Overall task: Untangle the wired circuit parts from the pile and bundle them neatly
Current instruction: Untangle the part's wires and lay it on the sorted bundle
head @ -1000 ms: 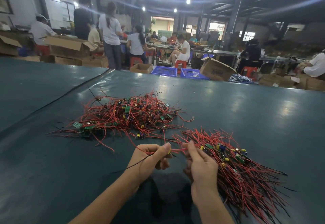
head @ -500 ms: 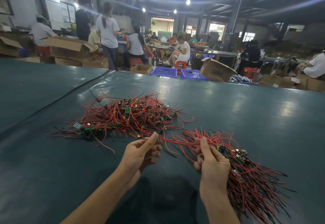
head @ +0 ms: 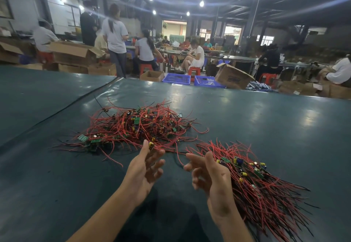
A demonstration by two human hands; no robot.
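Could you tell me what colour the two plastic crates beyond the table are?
The crates are blue; the head view shows them.

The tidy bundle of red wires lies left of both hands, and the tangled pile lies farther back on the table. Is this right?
No. In the head view the tidy bundle lies on the right, beside the right hand. The tangled pile does lie farther back on the table.

No legible text anywhere; only a blurred dark print on the tilted cardboard box [head: 232,78].
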